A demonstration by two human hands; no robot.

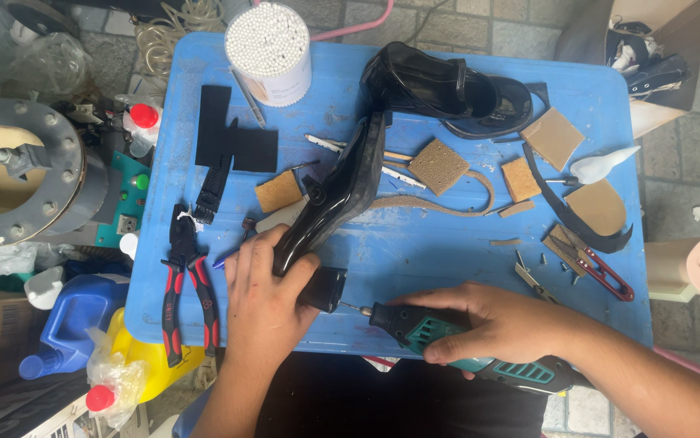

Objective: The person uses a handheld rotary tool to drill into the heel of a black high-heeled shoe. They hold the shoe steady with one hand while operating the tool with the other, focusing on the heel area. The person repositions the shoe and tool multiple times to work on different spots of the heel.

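— Where's the black high-heeled shoe [335, 195]?
— On the blue bench [415, 251], gripped near its heel by the left hand [262, 294].
— And the right hand [492, 323]?
— Grasping a rotary tool [447, 345], tip at the heel.

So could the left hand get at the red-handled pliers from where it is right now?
Probably not right away: the left hand is gripping the black shoe. The pliers lie uncovered just beside it on the blue table, so the path itself looks free.

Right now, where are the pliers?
The pliers lie at the left edge of the blue table, just left of the left hand, below the brush.
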